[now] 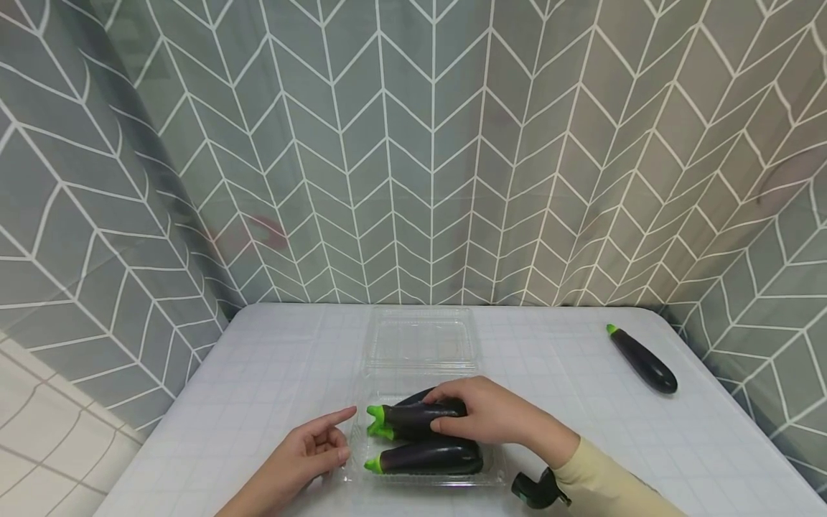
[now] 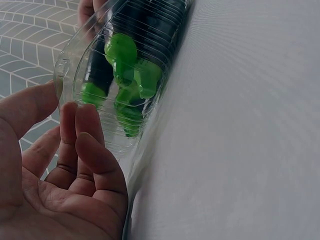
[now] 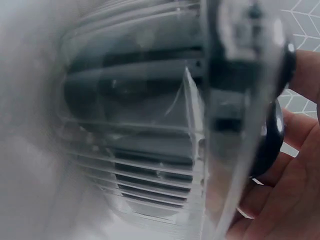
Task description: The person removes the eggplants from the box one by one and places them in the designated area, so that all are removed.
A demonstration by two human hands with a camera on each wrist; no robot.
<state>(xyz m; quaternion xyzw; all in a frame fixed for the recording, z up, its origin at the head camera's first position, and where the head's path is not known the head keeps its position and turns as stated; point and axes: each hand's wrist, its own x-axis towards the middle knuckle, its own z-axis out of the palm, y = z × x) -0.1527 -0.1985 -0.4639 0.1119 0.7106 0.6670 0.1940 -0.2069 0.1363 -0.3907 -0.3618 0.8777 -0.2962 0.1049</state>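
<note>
A clear plastic clamshell box [image 1: 439, 480] stands at the table's front with its lid [image 1: 420, 341] folded back. Several dark eggplants with green stem ends lie in it; the frontmost eggplant [image 1: 429, 458] lies sideways. From above, my right hand [image 1: 481, 413] grips an upper eggplant [image 1: 407, 415] in the box, thumb in front and fingers behind. Beside the box's left end is my left hand [image 1: 310, 449], index finger stretched toward the rim and other fingers loosely bent, holding nothing. Green stem ends [image 2: 121, 52] show through the plastic in the left wrist view.
Another eggplant [image 1: 646, 362] lies alone on the white-covered table [image 1: 549, 345] at the far right. A black wrist-worn device [image 1: 536, 492] sits by the right sleeve. Patterned grey curtains [image 1: 413, 143] surround the table's back and sides.
</note>
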